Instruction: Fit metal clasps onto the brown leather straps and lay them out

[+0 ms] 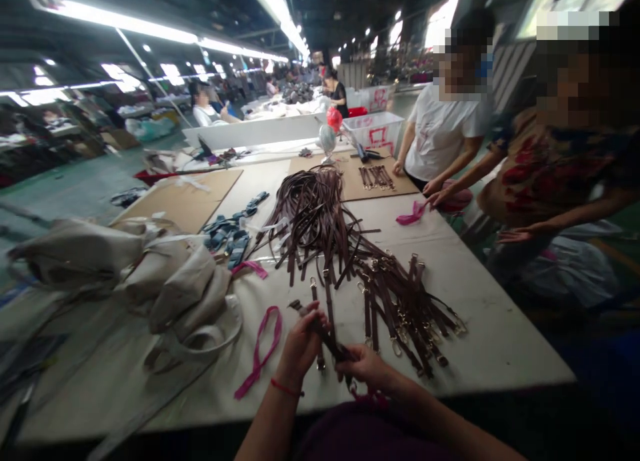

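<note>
Between my hands is a dark brown strap [327, 341], running slantwise near the table's front edge. My left hand [306, 334] is closed around its upper part, with a buckle end sticking out past the fingers. Lower down, my right hand [365, 366] pinches the same strap; a metal clip and something pink hang just below that hand. Just beyond lies another brown strap [329, 301], and a short strap with a clip [313, 289] is partly hidden by my left hand. To the right spreads a pile of brown straps with gold clasps [400, 314].
A large heap of long brown straps [310, 214] covers the table's middle. Beige bags [170, 274] lie at left, near a pink ribbon [260, 354] and blue-grey pieces [227, 231]. Two people [445, 128] stand along the right edge. Cardboard [350, 181] holds short straps at the back.
</note>
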Motion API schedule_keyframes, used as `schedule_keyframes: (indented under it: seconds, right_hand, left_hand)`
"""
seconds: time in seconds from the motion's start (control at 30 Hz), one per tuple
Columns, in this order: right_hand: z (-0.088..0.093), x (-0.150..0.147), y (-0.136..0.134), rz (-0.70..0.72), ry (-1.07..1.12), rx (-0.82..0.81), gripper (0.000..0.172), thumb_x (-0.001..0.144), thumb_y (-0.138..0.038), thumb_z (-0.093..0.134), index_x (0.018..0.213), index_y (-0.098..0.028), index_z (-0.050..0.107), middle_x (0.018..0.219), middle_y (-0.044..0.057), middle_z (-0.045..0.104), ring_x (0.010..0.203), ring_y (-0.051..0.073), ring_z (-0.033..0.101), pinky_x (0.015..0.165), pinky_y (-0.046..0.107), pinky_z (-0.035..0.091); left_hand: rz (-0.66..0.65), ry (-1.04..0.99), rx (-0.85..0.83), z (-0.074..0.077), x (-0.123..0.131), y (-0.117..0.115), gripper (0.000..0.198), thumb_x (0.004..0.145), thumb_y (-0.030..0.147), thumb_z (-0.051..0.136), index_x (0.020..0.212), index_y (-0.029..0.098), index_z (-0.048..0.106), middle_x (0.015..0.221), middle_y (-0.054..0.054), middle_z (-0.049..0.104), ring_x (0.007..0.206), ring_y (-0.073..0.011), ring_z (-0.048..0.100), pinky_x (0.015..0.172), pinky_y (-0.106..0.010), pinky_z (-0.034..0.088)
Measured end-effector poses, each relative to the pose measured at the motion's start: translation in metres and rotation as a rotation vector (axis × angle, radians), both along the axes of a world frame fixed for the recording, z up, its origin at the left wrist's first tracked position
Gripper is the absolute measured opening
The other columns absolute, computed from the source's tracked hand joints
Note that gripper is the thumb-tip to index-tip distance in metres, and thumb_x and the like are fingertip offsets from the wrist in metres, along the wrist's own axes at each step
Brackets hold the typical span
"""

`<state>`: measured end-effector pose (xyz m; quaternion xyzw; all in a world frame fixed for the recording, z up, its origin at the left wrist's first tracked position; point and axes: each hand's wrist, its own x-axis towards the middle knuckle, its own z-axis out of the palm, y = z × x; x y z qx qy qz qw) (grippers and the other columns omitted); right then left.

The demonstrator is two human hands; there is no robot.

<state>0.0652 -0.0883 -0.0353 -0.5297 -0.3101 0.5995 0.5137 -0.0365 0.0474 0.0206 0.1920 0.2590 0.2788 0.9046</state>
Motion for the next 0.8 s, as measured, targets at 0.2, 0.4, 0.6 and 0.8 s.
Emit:
schedule_keyframes:
  seconds: [0.2, 0.4, 0.6, 0.8]
  right_hand:
    - [-0.002, 0.020, -0.015, 0.024, -0.260, -0.080, 0.035, 0.069, -0.049, 0.065, 0.077, -0.015, 0.067, 0.068, 0.003, 0.064, 0.061, 0.014, 0.049, 0.057, 0.026, 0.038]
    - [-0.010, 0.030, -0.022, 0.089, -0.342, -0.087, 0.038, 0.072, -0.052, 0.062, 0.072, -0.015, 0.069, 0.066, 0.002, 0.057, 0.061, 0.013, 0.045, 0.054, 0.025, 0.035]
    - [-0.011, 0.028, -0.021, 0.101, -0.311, -0.127, 0.040, 0.071, -0.054, 0.063, 0.072, -0.014, 0.069, 0.064, 0.001, 0.059, 0.058, 0.012, 0.045, 0.055, 0.025, 0.036]
    - [-0.014, 0.023, -0.024, 0.111, -0.248, -0.153, 0.046, 0.069, -0.057, 0.066, 0.076, -0.012, 0.069, 0.067, 0.003, 0.064, 0.058, 0.013, 0.047, 0.057, 0.026, 0.038]
  left_hand:
    - [0.051, 0.073, 0.097, -0.018, -0.006, 0.002, 0.053, 0.067, -0.006, 0.057, 0.113, 0.018, 0.050, 0.099, -0.007, 0.066, 0.087, -0.0167, 0.066, 0.093, -0.038, 0.049]
    - [0.011, 0.015, 0.131, -0.029, -0.004, -0.005, 0.065, 0.067, -0.004, 0.058, 0.125, 0.021, 0.044, 0.099, -0.007, 0.067, 0.093, -0.0199, 0.067, 0.100, -0.047, 0.043]
    - [-0.012, 0.019, 0.123, -0.030, -0.004, -0.005, 0.064, 0.066, -0.005, 0.057, 0.124, 0.019, 0.045, 0.098, -0.008, 0.068, 0.093, -0.0196, 0.067, 0.102, -0.046, 0.042]
    - [-0.022, 0.019, 0.072, -0.032, -0.003, -0.005, 0.036, 0.077, 0.007, 0.058, 0.112, 0.012, 0.054, 0.102, -0.012, 0.067, 0.093, -0.0211, 0.066, 0.094, -0.044, 0.048]
